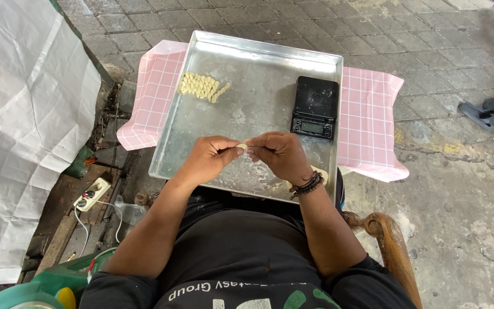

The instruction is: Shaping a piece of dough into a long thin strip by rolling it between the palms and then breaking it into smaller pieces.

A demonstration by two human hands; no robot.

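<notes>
My left hand (211, 155) and my right hand (278, 153) meet over the near part of a large metal tray (201, 137). Together they pinch a small pale piece of dough (242, 147) between fingertips. A cluster of several shaped pale dough pieces (203, 87) lies in rows at the tray's far left. A black digital scale (315, 107) sits on the tray's right side. A flat bit of pale dough (319, 173) shows under my right wrist, which wears dark bead bracelets (309, 185).
The tray rests on a pink checked cloth (367, 123) over a paved floor. A white sheet (24, 126) hangs at left. A power strip (91, 194) with cables lies below left. Dark sandals (490, 111) lie at right; a wooden chair arm (390, 240) is beside me.
</notes>
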